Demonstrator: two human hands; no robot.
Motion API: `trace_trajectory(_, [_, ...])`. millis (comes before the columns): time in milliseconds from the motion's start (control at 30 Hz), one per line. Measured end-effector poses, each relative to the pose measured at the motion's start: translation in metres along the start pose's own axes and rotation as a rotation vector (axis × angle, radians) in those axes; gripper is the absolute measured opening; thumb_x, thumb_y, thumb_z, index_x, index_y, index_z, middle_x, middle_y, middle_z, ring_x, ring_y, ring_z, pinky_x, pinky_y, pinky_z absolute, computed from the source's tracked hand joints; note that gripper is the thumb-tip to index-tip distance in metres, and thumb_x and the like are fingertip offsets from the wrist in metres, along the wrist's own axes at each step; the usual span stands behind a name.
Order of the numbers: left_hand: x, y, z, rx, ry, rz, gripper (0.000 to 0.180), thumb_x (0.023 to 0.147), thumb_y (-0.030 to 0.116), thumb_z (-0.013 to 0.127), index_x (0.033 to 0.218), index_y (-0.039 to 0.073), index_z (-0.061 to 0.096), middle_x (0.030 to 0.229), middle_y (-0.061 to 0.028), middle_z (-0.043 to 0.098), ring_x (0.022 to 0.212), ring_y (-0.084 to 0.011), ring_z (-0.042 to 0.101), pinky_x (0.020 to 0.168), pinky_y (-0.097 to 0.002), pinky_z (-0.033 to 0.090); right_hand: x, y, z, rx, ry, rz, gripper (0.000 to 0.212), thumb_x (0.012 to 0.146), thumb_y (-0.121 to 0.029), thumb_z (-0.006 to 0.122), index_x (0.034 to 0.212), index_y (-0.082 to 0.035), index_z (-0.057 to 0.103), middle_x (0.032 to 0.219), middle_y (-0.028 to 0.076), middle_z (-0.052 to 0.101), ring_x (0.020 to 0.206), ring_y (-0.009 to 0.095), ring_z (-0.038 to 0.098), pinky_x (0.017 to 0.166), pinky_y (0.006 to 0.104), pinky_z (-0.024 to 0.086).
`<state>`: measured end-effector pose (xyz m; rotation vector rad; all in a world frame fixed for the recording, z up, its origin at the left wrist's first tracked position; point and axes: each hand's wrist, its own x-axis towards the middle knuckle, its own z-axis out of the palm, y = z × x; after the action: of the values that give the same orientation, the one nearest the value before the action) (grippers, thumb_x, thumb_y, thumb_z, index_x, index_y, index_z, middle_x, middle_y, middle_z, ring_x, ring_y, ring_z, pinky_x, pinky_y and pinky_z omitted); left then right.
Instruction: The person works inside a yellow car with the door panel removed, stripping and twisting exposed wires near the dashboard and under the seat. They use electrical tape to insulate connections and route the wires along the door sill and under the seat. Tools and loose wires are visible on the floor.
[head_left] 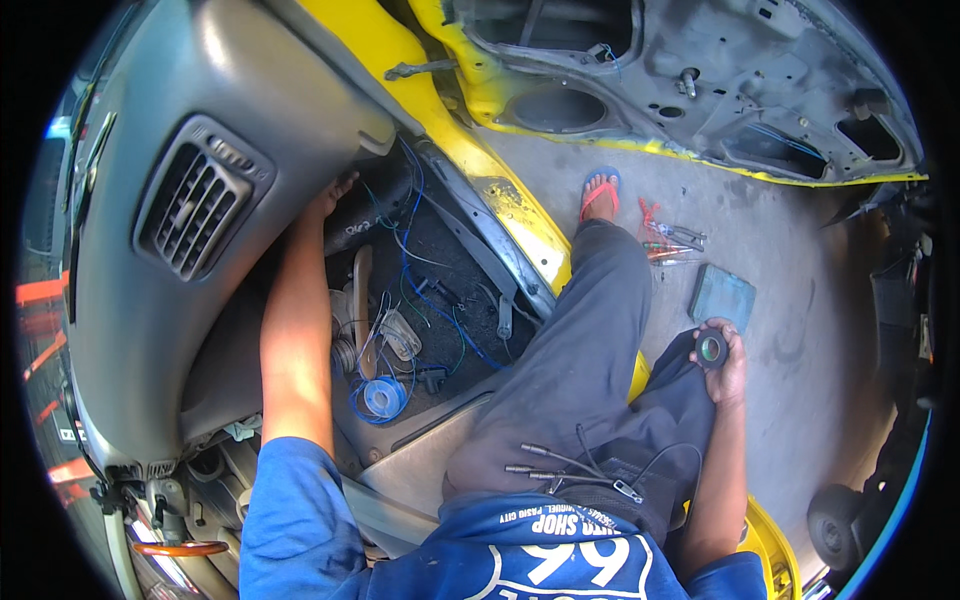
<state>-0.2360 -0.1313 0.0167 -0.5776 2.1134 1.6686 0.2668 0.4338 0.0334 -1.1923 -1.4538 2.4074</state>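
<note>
My right hand [728,368] is closed round a roll of black electrical tape [711,348], held by my right thigh above the concrete floor. My left arm reaches forward under the grey dashboard [260,70]. At its end, my left hand [342,190] is partly behind the dashboard's lower edge, and whether it grips anything does not show. Close to it, thin blue and green wires [408,215] hang down into the footwell. Lower down, a spool of blue wire [384,397] lies among loose wires next to a dark connector [432,380].
A yellow door sill [530,235] runs between footwell and floor. The stripped door [640,90] stands open ahead. Beyond my legs are pliers and screwdrivers [675,245] and a teal box [722,296]. Black cables [560,468] lie across my lap. An air vent [195,205] faces me.
</note>
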Motion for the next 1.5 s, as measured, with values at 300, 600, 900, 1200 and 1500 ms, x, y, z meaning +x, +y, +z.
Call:
trace_trajectory(300, [0.064, -0.058, 0.002, -0.595, 0.146, 0.139, 0.029, 0.101, 0.01, 0.06, 0.128, 0.0, 0.059, 0.12, -0.0177, 0.068, 0.103, -0.0276, 0.07, 0.087, -0.035, 0.062, 0.003, -0.005, 0.01, -0.051, -0.022, -0.011, 0.037, 0.101, -0.04, 0.055, 0.114, -0.006, 0.06, 0.107, 0.009, 0.064, 0.1, 0.02, 0.065, 0.068, 0.0357, 0.058])
trace_trajectory(600, [-0.128, -0.144, 0.079, 0.06, 0.485, 0.488, 0.028, 0.095, 0.011, 0.067, 0.12, -0.002, 0.065, 0.111, -0.018, 0.071, 0.103, -0.03, 0.069, 0.093, -0.0402, 0.053, 0.01, -0.005, 0.018, -0.039, 0.026, 0.03, 0.034, 0.101, -0.034, 0.055, 0.113, -0.004, 0.063, 0.106, 0.009, 0.065, 0.1, 0.02, 0.066, 0.068, 0.0366, 0.061])
trace_trajectory(900, [-0.119, -0.211, 0.124, 0.29, 0.11, 0.156, 0.072, 0.104, 0.048, 0.056, 0.154, 0.0, 0.039, 0.142, -0.0278, 0.057, 0.134, -0.038, 0.055, 0.114, -0.0405, 0.042, 0.003, -0.004, -0.002, -0.049, -0.073, -0.007, 0.04, 0.1, -0.042, 0.059, 0.117, -0.006, 0.062, 0.109, 0.009, 0.065, 0.103, 0.021, 0.066, 0.071, 0.0376, 0.059])
trace_trajectory(1200, [-0.118, -0.189, 0.108, -0.142, -0.17, -0.089, 0.041, 0.11, 0.031, 0.045, 0.144, 0.009, 0.05, 0.109, -0.0091, 0.067, 0.099, -0.0206, 0.066, 0.093, -0.0382, 0.052, -0.002, -0.002, -0.006, -0.01, -0.052, -0.033, 0.039, 0.101, -0.041, 0.058, 0.116, -0.006, 0.062, 0.111, 0.009, 0.065, 0.104, 0.021, 0.066, 0.072, 0.0382, 0.059])
trace_trajectory(1500, [-0.142, -0.212, 0.129, 0.146, -0.18, -0.298, 0.087, 0.089, 0.07, 0.065, 0.151, 0.013, 0.044, 0.152, -0.0145, 0.048, 0.139, -0.0322, 0.046, 0.11, -0.0517, 0.034, 0.002, 0.0, -0.008, -0.004, -0.086, -0.015, 0.043, 0.101, -0.044, 0.058, 0.119, -0.006, 0.06, 0.114, 0.01, 0.064, 0.105, 0.022, 0.065, 0.072, 0.0385, 0.059])
